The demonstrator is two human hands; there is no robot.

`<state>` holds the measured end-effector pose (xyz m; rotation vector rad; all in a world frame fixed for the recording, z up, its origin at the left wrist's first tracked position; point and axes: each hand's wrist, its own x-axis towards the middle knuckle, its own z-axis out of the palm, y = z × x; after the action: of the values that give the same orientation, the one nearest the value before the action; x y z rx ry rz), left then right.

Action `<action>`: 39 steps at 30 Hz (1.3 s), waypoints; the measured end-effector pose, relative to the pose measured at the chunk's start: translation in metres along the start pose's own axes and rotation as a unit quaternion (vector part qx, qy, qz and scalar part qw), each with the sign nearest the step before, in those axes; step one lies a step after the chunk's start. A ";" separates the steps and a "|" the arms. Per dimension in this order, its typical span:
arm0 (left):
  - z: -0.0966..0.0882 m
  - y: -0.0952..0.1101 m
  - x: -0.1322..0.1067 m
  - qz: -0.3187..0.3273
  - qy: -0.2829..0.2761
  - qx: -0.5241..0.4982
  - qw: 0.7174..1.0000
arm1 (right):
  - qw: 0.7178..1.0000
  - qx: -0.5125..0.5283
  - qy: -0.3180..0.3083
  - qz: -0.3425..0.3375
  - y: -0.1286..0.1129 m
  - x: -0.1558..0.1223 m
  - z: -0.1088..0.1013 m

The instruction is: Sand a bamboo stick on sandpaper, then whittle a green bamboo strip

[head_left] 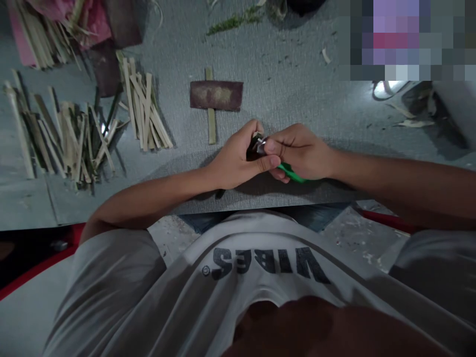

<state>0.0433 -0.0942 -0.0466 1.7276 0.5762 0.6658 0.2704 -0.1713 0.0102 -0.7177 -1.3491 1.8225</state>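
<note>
My left hand (236,158) is closed around a bamboo strip (220,193), mostly hidden by the palm, with a dark end poking out below the wrist. My right hand (303,151) grips a small knife (292,172) by its green handle. The short metal blade sits between the two hands, against the left fingers and what they hold. Both hands touch just above the table's near edge. Beyond them lies a reddish-brown piece of sandpaper (232,96), across a single bamboo strip (211,129).
Loose bamboo strips (70,144) lie heaped at left, with a neater bundle (143,109) beside them. More strips rest on pink plastic (98,25) at the far left. Green shavings (234,22) lie at the back. The grey table (178,183) ends just before my body.
</note>
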 end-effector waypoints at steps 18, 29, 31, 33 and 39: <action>0.005 0.006 -0.011 0.033 0.043 0.045 0.998 | 0.989 -0.036 0.140 0.037 -0.006 0.004 0.018; 0.003 0.006 -0.007 0.025 0.001 -0.008 1.000 | 0.994 0.040 -0.047 0.085 -0.009 0.007 -0.016; 0.003 0.005 -0.007 0.035 0.000 -0.010 0.999 | 0.995 0.037 -0.047 0.086 -0.009 0.008 -0.016; 0.004 0.001 -0.007 0.036 0.011 -0.001 0.999 | 0.996 0.045 -0.045 0.068 -0.008 0.009 -0.013; 0.005 -0.009 -0.012 0.040 0.037 0.038 0.998 | 0.997 -0.012 0.064 0.042 -0.008 0.006 0.009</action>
<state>0.0380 -0.1032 -0.0579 1.8109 0.5925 0.7768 0.2615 -0.1695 0.0205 -0.8991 -1.2766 1.7955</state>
